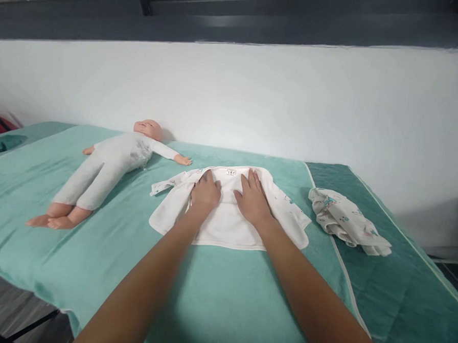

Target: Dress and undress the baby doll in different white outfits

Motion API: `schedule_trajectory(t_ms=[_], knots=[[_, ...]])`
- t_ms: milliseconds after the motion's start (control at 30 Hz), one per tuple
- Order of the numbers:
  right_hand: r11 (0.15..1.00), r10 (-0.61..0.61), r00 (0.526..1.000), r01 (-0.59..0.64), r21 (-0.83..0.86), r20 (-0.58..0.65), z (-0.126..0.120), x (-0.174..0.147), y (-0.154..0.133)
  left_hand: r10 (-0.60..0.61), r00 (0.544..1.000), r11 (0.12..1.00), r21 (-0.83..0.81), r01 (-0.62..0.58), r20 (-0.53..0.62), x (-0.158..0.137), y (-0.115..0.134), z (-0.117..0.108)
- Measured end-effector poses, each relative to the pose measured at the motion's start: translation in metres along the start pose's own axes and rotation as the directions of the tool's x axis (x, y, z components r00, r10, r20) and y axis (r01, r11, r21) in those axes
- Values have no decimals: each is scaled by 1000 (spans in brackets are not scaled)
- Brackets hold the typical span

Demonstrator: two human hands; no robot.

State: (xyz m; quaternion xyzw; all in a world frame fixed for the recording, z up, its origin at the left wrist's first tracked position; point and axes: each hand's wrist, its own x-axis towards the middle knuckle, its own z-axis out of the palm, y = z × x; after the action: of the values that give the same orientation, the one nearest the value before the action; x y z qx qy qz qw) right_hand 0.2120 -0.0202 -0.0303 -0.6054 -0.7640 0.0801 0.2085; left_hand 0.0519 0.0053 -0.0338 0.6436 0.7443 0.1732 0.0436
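A small white baby shirt with a printed pattern on its sleeves lies opened out in front of me, inner side up. Its neckline with a small label faces the wall. My left hand rests on the shirt's left front flap near the neckline, fingers a little bent but apart. On the other side, my right hand lies on the cloth with its fingers stretched and spread. Neither hand visibly grips the fabric. To the left, a baby doll in a white suit lies on its back, one arm reaching towards the shirt.
A crumpled patterned cloth lies at the right on a darker green strip. The green cover spreads over the table, its front edge at lower left. Behind stands a white wall below a dark window frame.
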Motion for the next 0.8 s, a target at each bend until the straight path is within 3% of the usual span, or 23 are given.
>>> schedule_trajectory(t_ms=[200,400,600,800], knots=[[1000,-9,999,9,4,35,4,0,-3,-2,1000,1000,16,2,-14,11,-3,4],[989,148,989,-148,-10,-20,6,4,3,7,1000,999,31,-7,-7,11,-2,4],[991,129,987,-131,-17,-100,3,6,9,64,985,998,36,-59,-159,5,-2,3],[991,128,987,-130,-13,-93,10,8,17,60,989,998,34,-55,-136,10,-4,6]])
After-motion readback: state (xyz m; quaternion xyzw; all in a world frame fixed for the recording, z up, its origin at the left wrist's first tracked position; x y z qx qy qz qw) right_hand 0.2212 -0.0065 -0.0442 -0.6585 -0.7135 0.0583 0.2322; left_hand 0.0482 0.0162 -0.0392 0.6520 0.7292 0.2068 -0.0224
